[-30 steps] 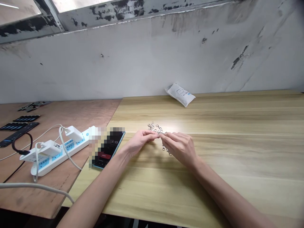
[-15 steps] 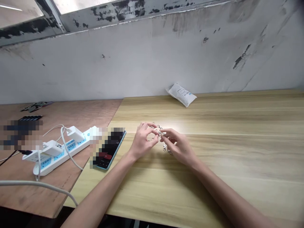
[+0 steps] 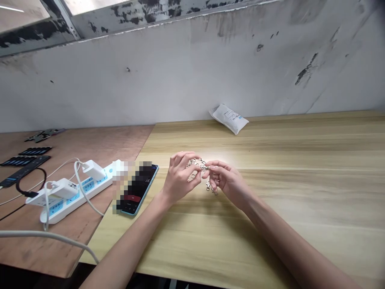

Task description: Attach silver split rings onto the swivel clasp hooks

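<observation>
Silvery metal clasps (image 3: 208, 186), slim and hooked, with thin rings, are scattered around and beneath the hands on a pale, wood-grained tabletop (image 3: 300, 168). One small clasp (image 3: 205, 167) is held between the hands, gripped at its right by the thumb and forefinger of the right hand (image 3: 227, 180), whose other fingers are loosely curled. The left hand (image 3: 179, 176) is arched, knuckles up, its thumb and forefinger bent and brought to the clasp's left; whether it is pinched there cannot be told. Both forearms (image 3: 132, 241) are slanted inward from the near edge. At left, a flat, glossy phone (image 3: 141, 192) and a white plastic power strip (image 3: 89, 185) are seen; at the far side, a crinkled whitish pouch (image 3: 230, 118) is set near the scuffed wall (image 3: 180, 80).
</observation>
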The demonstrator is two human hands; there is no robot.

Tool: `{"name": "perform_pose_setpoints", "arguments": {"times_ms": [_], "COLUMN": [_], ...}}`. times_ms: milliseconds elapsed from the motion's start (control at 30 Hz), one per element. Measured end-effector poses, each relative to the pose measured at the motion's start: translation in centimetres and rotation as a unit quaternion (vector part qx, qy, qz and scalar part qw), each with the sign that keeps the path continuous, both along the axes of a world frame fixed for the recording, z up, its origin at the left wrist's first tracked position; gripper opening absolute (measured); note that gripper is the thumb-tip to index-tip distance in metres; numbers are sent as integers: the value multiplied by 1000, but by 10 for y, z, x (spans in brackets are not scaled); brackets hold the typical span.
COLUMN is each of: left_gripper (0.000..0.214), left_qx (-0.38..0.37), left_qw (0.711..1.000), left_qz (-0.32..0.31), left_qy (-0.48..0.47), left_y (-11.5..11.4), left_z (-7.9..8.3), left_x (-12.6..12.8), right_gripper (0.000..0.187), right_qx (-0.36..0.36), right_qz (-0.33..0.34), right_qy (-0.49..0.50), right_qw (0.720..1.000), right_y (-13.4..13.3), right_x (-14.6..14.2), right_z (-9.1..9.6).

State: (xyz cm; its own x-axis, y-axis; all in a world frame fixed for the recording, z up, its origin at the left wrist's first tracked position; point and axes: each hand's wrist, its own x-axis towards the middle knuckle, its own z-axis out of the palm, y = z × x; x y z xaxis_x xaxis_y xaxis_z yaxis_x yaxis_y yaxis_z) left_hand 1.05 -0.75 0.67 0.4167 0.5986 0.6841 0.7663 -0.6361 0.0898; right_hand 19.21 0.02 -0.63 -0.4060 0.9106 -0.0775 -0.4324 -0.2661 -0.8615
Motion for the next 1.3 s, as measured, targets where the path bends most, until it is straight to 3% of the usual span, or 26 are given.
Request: {"name": "perform_pose_setpoints", "arguments": {"times_ms": [100,167,300,433,533,633,700,833,967,1133,1300], "left_gripper": [7,6,8,9,9,9,8,7,8,8,7], "left_qx": [-65,-95,-136,-167,-180,-156,-128,-88,-72,-155,-231], "left_qw": [997,994,987,980,978,984,989,995,996,985,967], "left_qz": [10,7,-6,-21,-24,-8,0,7,24,-4,-45], "left_qy": [-35,-58,-81,-103,-103,-87,-69,-46,-35,76,97], "left_y": [0,0,0,-1,0,1,2,2,6,17,17], "left_z": [-2,-3,-2,-1,0,0,-1,-1,3,5,6], "left_x": [-2,-2,0,0,-1,-4,-5,-6,-16,-40,-50], "right_gripper": [33,26,23,21,20,21,22,30,31,24,21], "right_qx": [108,218,420,511,539,549,546,526,523,492,474], "right_qz": [-21,-70,-155,-186,-170,-115,-82,-35,5,-4,25], "right_qy": [-108,-213,-406,-538,-595,-635,-637,-599,-559,-551,-546], "right_qw": [988,950,797,644,571,531,537,602,644,675,691], "right_y": [-4,-5,-5,-1,0,-1,-2,-6,-6,3,6], "right_x": [0,-1,-2,-1,1,3,4,2,1,14,23], "right_z": [0,-4,-14,-17,-14,-10,-9,-12,-14,-11,-8]}}
